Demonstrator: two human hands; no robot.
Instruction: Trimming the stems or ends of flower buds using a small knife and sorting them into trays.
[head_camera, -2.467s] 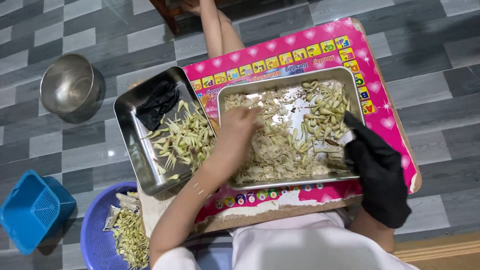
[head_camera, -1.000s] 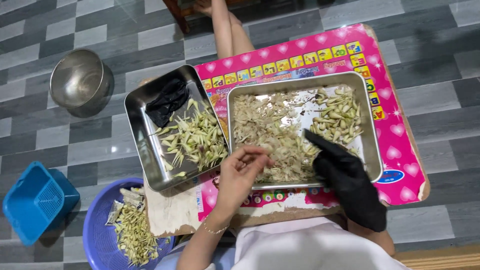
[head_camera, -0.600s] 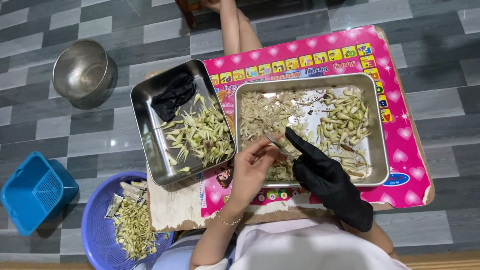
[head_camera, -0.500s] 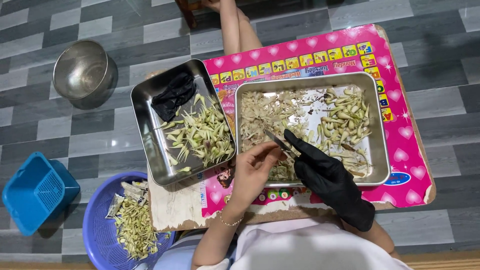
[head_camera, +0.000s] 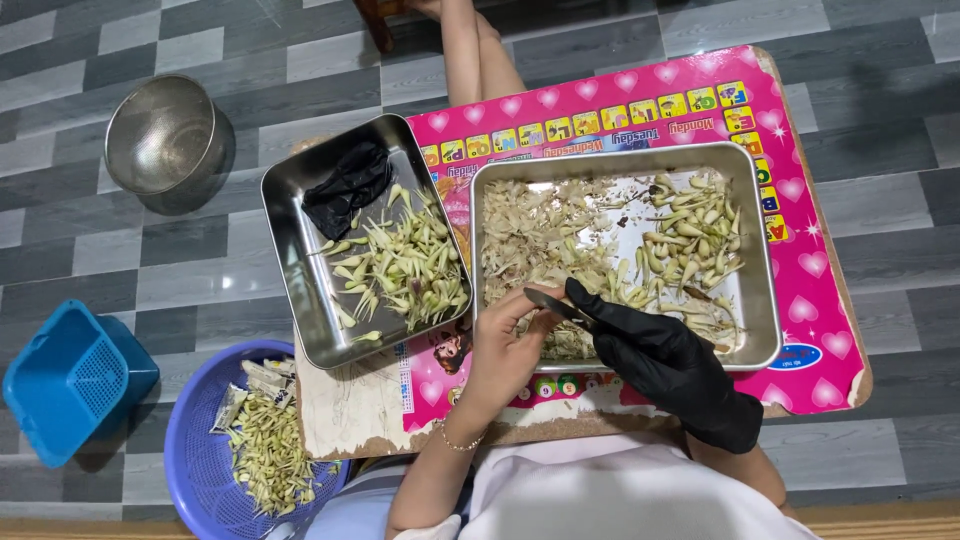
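Observation:
My left hand (head_camera: 505, 345), bare with a thin bracelet, pinches a small pale flower piece at the near-left edge of the large steel tray (head_camera: 770, 300). Just to its right, my black-gloved right hand (head_camera: 660, 360) grips a small knife (head_camera: 550, 303), the blade tip touching the piece in my left fingers. The large tray holds pale shreds on the left and whole buds (head_camera: 690, 245) on the right. A smaller steel tray (head_camera: 290, 260) to the left contains trimmed pieces (head_camera: 405, 265) and a crumpled black glove (head_camera: 345, 185).
Both trays rest on a low pink table (head_camera: 800, 130) over a grey tiled floor. On the floor at left are a metal bowl (head_camera: 165, 140), a blue basket (head_camera: 70, 380) and a purple basin (head_camera: 190, 440) of scraps. Another person's leg (head_camera: 470, 50) shows at the top.
My left hand drew back from the pile in the large tray to its near edge. My gloved right hand brought the knife leftwards until it met the left fingers.

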